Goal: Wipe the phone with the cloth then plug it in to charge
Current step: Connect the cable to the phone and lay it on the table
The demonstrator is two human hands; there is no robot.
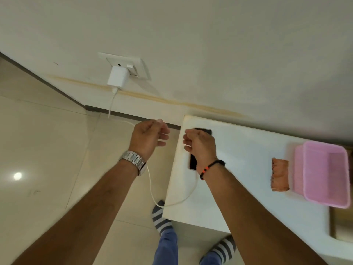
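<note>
Both hands, left hand (148, 137) and right hand (200, 146), grip the white cable (150, 186) above the phone (193, 162); no writing legible.

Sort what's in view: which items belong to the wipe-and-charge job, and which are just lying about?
Belongs to the job:
phone on the white table
orange cloth
white cable, held by left hand and right hand
charger in wall socket

Lying about:
pink basket
brown object at the table's right edge, unclear

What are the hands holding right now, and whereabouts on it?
Both hold the white charging cable. The left hand pinches a stretch nearer the charger; the right hand pinches it farther along, over the phone.
</note>
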